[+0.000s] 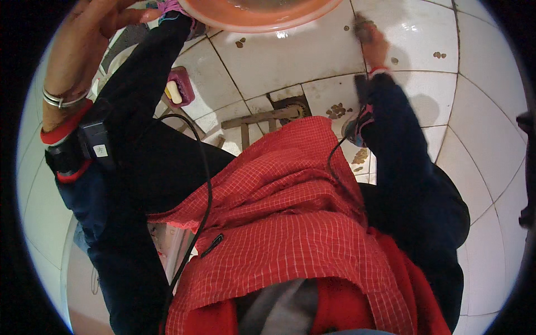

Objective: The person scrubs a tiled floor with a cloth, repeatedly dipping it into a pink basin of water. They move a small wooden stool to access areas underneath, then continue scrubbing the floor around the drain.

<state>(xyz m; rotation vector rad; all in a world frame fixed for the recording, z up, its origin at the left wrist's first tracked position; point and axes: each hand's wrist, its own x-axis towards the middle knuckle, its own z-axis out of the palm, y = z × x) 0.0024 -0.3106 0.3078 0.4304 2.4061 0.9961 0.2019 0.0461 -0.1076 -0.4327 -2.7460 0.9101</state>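
Observation:
My left hand point(84, 39) is raised at the upper left, its fingers apart and one stretched toward the orange basin point(262, 25); I see nothing in it. A metal bracelet point(64, 101) circles that wrist. Greyish liquid shows inside the basin, which the top edge cuts off. On the right, my right hand point(377, 49) is low over the white floor tiles, apart from the basin. Its fingers are smeared, and a dark patch point(364, 31) lies at their tips; whether it is something held I cannot tell.
A pinkish-red soap dish point(183, 84) with a pale soap bar point(173, 92) sits on the floor at left. Close by are a wooden piece point(251, 119) and a floor drain point(296, 106). A black cable point(207, 167) loops over my red checked apron point(279, 245). Brown wet spots mark the tiles.

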